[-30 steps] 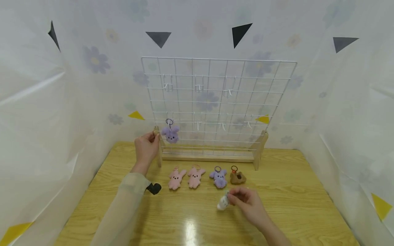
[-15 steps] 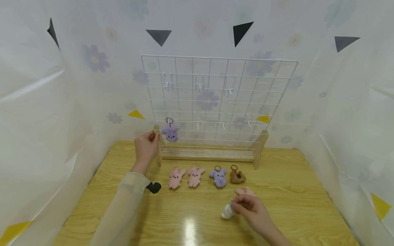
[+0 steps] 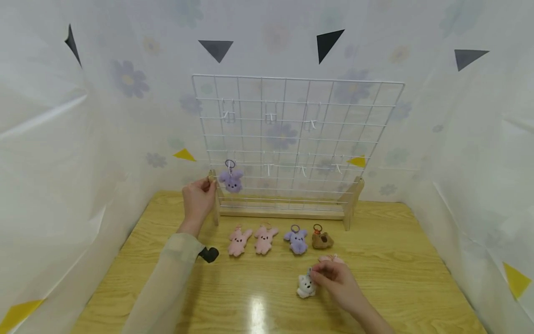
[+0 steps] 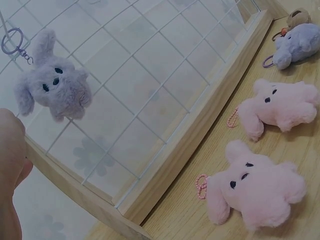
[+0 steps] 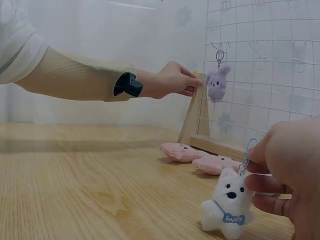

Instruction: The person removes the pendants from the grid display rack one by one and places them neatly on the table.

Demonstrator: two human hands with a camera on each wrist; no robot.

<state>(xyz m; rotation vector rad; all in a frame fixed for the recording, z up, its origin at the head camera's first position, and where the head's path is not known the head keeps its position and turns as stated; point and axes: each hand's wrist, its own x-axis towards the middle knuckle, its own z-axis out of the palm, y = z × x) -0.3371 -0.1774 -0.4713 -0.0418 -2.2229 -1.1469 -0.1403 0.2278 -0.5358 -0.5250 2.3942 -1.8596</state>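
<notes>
A white plush dog keychain (image 3: 306, 286) with black eyes and nose and a blue tag across its body hangs over the front of the table. My right hand (image 3: 340, 284) pinches its light blue ring between thumb and fingers, as the right wrist view also shows. At the rack's left end, my left hand (image 3: 199, 200) grips the top of the wooden upright (image 3: 215, 208). Just right of that hand, a purple plush keychain (image 3: 232, 182) hangs by its ring from a hook on the white wire grid (image 3: 283, 139).
Below the rack lie two pink plush keychains (image 3: 238, 242), a purple one (image 3: 297, 242) and a brown one (image 3: 322, 240) in a row. Another pink plush (image 3: 331, 260) is partly hidden behind my right hand. Several white hooks (image 3: 312, 124) stick out from the grid.
My right hand has drawn a little toward me, then slightly left, uncovering part of a pink plush. The white dog has swung round so its face shows. The left hand keeps its place.
</notes>
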